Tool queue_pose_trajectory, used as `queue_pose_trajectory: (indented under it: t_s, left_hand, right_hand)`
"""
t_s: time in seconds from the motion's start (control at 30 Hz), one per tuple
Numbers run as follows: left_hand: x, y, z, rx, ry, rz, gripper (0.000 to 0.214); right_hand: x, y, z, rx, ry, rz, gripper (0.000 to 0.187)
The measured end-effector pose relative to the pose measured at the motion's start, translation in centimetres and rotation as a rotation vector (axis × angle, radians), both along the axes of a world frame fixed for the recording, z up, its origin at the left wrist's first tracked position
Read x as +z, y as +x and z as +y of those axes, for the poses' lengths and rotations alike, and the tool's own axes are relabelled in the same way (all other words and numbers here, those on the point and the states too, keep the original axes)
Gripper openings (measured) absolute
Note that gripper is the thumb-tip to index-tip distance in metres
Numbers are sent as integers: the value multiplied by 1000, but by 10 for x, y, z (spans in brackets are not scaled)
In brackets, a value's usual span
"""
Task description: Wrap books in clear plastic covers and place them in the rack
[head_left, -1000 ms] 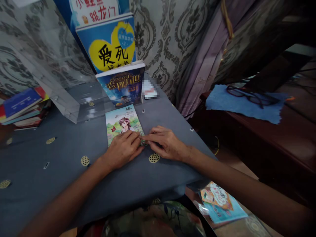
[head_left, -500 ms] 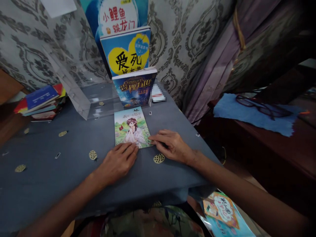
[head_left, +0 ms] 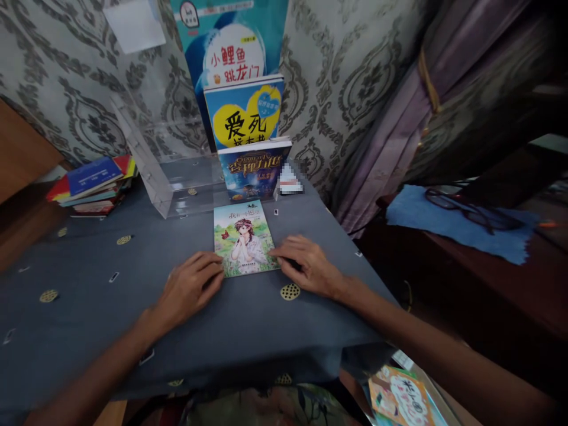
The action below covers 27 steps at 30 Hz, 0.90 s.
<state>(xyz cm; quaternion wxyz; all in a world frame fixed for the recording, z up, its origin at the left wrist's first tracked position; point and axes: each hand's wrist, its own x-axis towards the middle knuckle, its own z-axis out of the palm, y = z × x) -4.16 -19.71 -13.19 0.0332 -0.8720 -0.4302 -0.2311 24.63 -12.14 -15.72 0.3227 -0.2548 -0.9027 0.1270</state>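
Observation:
A thin book (head_left: 242,242) lies flat on the cloth-covered table, its cover showing a drawn figure in white, a red butterfly and green plants. At its lower left edge rests my left hand (head_left: 190,287), fingers loosely stretched and fingertips touching the book's edge. On the opposite side, my right hand (head_left: 308,266) lies with its index finger reaching the book's right edge, fingers apart. Neither hand grips the book. Right behind it, a dark blue book (head_left: 252,171) stands upright in a clear stepped stand (head_left: 166,195).
A yellow-and-blue book (head_left: 244,112) and a teal book (head_left: 235,29) stand on higher steps. Left, several books are stacked (head_left: 95,186). Glasses (head_left: 474,210) lie on a blue cloth (head_left: 457,225) to the right. Below the table edge lies an orange book (head_left: 403,396).
My left hand has shifted left, from the book's bottom edge to its lower left edge. My right hand stays at the right edge. The camera view has tilted slightly up and left.

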Motion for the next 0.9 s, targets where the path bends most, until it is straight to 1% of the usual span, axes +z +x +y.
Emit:
queue_pose_trajectory:
  t_s: [0.07, 0.17, 0.23, 0.3, 0.43, 0.53, 0.6, 0.7, 0.77, 0.9]
  left_hand:
    - [-1, 3, 14, 31, -53, -16, 17]
    - [-8, 4, 39, 94, -84, -15, 17]
    - [-14, 5, 56, 150, -85, 1, 19]
    - [-18, 7, 73, 219, -90, 30, 19]
    - [-21, 13, 98, 383, -93, 72, 19]
    - [-23, 17, 107, 465, -66, 63, 20]
    - [-27, 18, 110, 471, -27, 30, 19]
    - [-34, 15, 112, 447, 12, -55, 19]
    - [-37, 10, 114, 439, -9, -135, 21]
    - [-41, 0, 120, 437, -137, -381, 27]
  right_hand:
    - [1, -5, 6, 3, -14, -88, 26]
    - [0, -16, 21, -30, -50, -189, 35]
    - [0, -26, 35, -88, -84, -245, 40]
    - [1, -37, 51, -161, -114, -282, 41]
    - [5, -57, 78, -266, -124, -317, 42]
    - [8, -64, 87, -329, -99, -323, 41]
    - [8, -66, 88, -350, -82, -320, 40]
    - [7, -66, 87, -360, -77, -315, 40]
    - [6, -65, 86, -356, -79, -314, 41]
    - [1, -65, 88, -342, -54, -298, 41]
